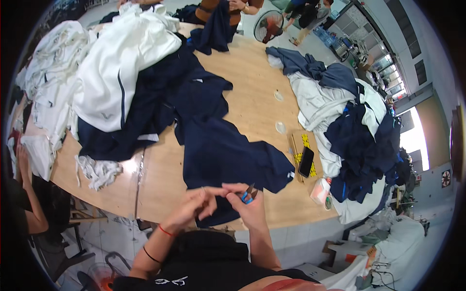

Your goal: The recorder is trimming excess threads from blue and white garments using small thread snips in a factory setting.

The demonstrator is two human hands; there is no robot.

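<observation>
The left hand [198, 202] and right hand [251, 207] met over the near edge of the table [252, 72], above the lower end of a navy garment [228, 150]. The left index finger stretched across to the right fingertips and the other left fingers curled loosely; I could not tell whether anything thin was pinched there. The right thumb and forefinger came close together, and the right hand held the blue snips [246, 198], blades pointing up and away. The navy garment lay flat in front of both hands, one end reaching right, near a black phone [306, 162] on a box [313, 143]. To the left were a white scrap [99, 172] and a white pile [128, 63]; more clothes [354, 145] were heaped at the right. Across the table, another person's hand [237, 5] was beside a dark cloth [213, 31].
</observation>
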